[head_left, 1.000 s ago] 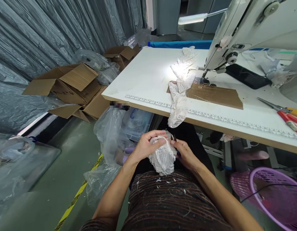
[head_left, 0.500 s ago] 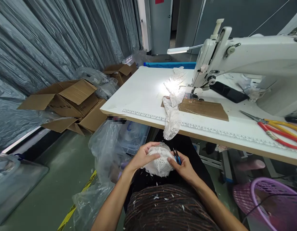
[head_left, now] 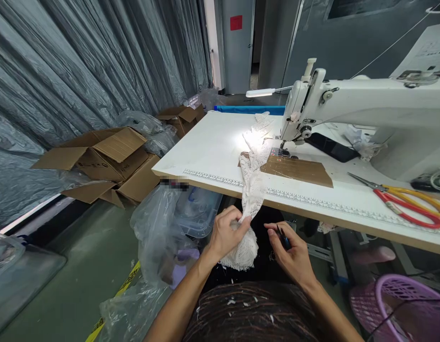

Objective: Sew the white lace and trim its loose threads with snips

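Note:
My left hand [head_left: 227,233] is closed, thumb against fingers, on the lower end of a white lace strip [head_left: 254,192] that hangs over the table's front edge. Below those fingers, over my dark lap, is a bunched white lace piece [head_left: 243,251]; whether the hand grips it too is hidden. To the right, apart from the lace, my right hand [head_left: 293,251] is closed round small thread snips [head_left: 284,237] with dark blades and a blue handle, mostly covered by the fingers. The strip runs back across the white table [head_left: 205,147] towards the sewing machine [head_left: 298,111].
Large scissors [head_left: 401,197] with red and yellow handles lie on the table's right side. A brown cardboard piece [head_left: 298,171] sits by the needle, a dark phone-like slab [head_left: 332,146] behind it. Open cartons [head_left: 113,154] stand left, a purple basket [head_left: 379,299] lower right.
My left hand has moved up and taken the hanging lace strip's end. My right hand, still with the snips, has moved off the bunched lace to the right. The camera view has tilted up slightly.

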Demonstrator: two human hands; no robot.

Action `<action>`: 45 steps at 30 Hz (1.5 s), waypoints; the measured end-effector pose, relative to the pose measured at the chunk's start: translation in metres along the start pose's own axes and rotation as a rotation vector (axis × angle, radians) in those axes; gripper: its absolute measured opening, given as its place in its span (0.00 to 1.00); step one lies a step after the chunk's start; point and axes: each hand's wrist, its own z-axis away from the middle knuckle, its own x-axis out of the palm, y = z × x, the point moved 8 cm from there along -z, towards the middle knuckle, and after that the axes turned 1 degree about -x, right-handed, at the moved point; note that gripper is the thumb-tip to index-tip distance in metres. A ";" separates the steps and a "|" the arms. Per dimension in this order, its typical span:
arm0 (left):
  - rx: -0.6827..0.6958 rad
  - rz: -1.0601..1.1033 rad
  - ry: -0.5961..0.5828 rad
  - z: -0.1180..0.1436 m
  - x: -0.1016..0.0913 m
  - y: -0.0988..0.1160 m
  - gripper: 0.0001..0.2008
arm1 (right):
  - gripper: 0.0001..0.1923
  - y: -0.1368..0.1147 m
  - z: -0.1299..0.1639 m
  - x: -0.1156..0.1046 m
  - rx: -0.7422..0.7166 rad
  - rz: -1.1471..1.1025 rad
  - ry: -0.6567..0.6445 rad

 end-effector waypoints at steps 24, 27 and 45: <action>-0.472 0.915 -0.499 0.050 0.048 -0.028 0.22 | 0.09 0.001 0.037 0.043 0.300 -0.191 -0.474; -0.665 0.932 -0.392 0.062 0.040 -0.039 0.18 | 0.10 0.006 0.034 0.042 0.270 -0.109 -0.516; -0.688 0.727 -0.266 0.060 0.009 -0.042 0.11 | 0.22 0.018 0.005 0.071 0.122 0.134 -0.512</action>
